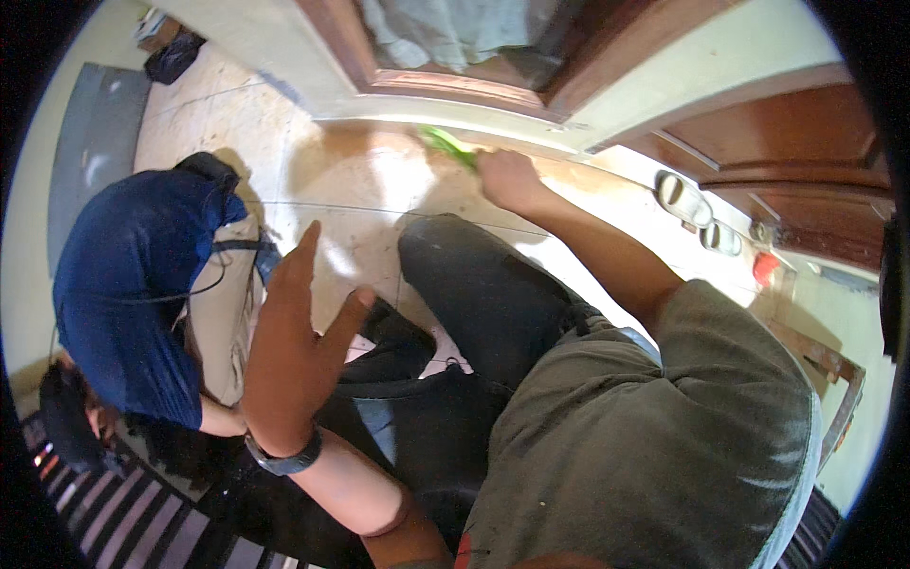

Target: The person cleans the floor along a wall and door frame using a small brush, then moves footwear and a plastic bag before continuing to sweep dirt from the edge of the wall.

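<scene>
The right hand (507, 178) is stretched out to the far side of the scene, fingers curled shut around a green cloth (447, 146). The cloth is pressed against the pale base of the wall, just where the floor (351, 180) meets it, below a wooden door frame (445, 85). Only a small bright green part of the cloth shows past the knuckles, to the left of the hand.

The left hand (294, 351) is raised near the camera, wide open with fingers spread and the thumb out to the right. It holds nothing and touches nothing. A dark watch (284, 462) sits on its wrist.

Between the two arms, the person's knee in dark trousers (474, 284) is bent over the floor, and an olive shirt (654, 446) fills the near right of the view.

To the left, another person in a blue shirt (133, 284) and light trousers is bent low over the floor, well apart from the cloth.

On the right, along the wall, a pair of pale sandals (697, 213) lies on the floor, with a small red thing (764, 267) beyond them, too small to make out. A brown wooden door (787, 142) stands behind. At the far left lies a grey mat (95, 142), and a striped mat (114, 512) shows at the near left edge.
</scene>
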`<state>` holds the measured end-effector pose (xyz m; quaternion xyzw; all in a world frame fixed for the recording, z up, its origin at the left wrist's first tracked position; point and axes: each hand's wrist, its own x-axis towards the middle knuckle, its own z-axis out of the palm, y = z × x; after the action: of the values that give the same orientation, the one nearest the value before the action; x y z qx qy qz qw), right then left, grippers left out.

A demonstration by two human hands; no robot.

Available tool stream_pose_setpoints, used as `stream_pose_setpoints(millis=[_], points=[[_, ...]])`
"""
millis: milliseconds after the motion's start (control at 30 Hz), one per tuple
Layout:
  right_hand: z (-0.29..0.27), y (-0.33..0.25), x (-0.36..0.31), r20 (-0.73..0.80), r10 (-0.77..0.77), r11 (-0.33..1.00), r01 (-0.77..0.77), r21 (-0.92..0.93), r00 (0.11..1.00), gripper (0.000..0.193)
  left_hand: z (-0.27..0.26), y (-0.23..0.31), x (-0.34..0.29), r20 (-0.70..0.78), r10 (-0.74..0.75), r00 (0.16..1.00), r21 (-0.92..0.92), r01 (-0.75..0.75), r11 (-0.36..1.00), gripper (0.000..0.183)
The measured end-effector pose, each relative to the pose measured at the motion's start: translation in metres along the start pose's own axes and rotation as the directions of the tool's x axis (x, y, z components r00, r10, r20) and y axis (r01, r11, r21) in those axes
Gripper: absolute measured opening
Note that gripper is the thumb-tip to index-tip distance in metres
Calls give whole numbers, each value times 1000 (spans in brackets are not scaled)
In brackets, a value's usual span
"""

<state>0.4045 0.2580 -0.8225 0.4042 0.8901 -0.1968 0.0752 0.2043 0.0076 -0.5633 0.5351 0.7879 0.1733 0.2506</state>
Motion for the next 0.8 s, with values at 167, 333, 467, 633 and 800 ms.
stream_pose_setpoints(millis=[167,333,467,633,800], points=[[75,-186,170,-129,-304,827,329,457,944,26,-16,-21,-25,-51,-36,998,12,37,999,74],[199,-258,344,242,-632,712,675,-194,736,15,-40,-38,-24,36,-121,992,-148,125,981,76],[250,-228,366,162,-449,871,471,-141,879,20,-55,-50,-19,80,-221,972,-200,233,952,80],[255,-89,248,19,2,894,-10,447,1000,27,-63,-76,-10,127,-235,964,-206,257,944,80],[187,60,99,446,519,447,-676,586,729,45,-40,-96,10,-112,211,971,-216,-231,949,67]])
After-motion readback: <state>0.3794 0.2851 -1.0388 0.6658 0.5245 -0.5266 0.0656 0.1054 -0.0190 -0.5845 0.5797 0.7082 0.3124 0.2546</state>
